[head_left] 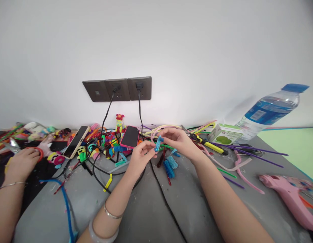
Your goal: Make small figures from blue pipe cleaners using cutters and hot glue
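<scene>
Between my two hands is a short folded piece of blue pipe cleaner (158,144). My left hand (141,155) pinches its lower end between thumb and fingertips. The fingers of my right hand (178,141) are closed on its upper part. Just below my right hand, bundles of folded blue pipe cleaner (168,168) lie on the grey table (194,209), with dark red tinsel stems beside them. A pink-edged phone (130,136) rests behind my left hand, and yellow-handled pliers (209,145) lie to the right of my right hand.
A co-worker's hand (22,163) holds orange-handled scissors (40,153) at left. Black cables (161,189) cross the table from wall sockets (139,88). A pink glue gun (288,195), a water bottle (270,111) and a small carton (226,133) stand or lie at right.
</scene>
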Tool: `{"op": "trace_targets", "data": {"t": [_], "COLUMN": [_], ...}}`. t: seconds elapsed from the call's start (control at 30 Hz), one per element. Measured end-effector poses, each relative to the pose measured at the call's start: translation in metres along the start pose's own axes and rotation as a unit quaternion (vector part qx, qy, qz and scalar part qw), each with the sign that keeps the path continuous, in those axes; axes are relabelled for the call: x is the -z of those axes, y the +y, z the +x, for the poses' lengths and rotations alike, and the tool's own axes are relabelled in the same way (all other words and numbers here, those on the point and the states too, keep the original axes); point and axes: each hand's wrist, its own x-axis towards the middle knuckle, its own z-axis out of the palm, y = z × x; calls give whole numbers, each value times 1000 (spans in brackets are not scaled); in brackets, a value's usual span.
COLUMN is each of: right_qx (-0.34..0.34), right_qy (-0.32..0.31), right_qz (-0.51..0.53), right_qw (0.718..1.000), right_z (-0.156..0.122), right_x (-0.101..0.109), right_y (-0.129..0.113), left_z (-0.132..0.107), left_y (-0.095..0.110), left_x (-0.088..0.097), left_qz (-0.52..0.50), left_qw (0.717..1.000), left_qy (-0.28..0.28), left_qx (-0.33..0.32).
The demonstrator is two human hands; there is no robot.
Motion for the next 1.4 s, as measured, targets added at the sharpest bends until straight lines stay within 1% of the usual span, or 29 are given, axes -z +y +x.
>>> {"op": "trace_targets", "data": {"t": [0.23, 0.4, 0.57, 0.93, 1.07, 1.23, 1.3, 1.4], "right_qx": [3, 0, 1, 3, 3, 6, 7, 11], "right_qy": [-25, -15, -19, -19, -26, 7, 5, -16], "right_qz": [-3, -15, -15, -5, -11, -11, -10, -10], "right_qw": [1000, 1000, 1000, 1000, 1000, 1000, 1000, 1000], "right_z": [0, 0, 0, -1, -1, -2, -2, -2], "right_x": [0, -1, -1, 0, 1, 1, 1, 1], "right_y": [-1, -2, -3, 0, -5, -11, -11, -9], "left_z": [0, 0, 1, 0, 1, 2, 2, 1], "left_y": [1, 2, 4, 4, 2, 1, 2, 3], "left_x": [0, 1, 0, 0, 0, 0, 0, -1], "left_qz": [-12, 3, 19, 23, 10, -21, -16, -3], "left_qw": [1000, 1000, 1000, 1000, 1000, 999, 1000, 1000], "left_qy": [1, -6, -6, -10, -2, 25, 15, -2], "left_qx": [10, 1, -3, 13, 21, 4, 6, 14]}}
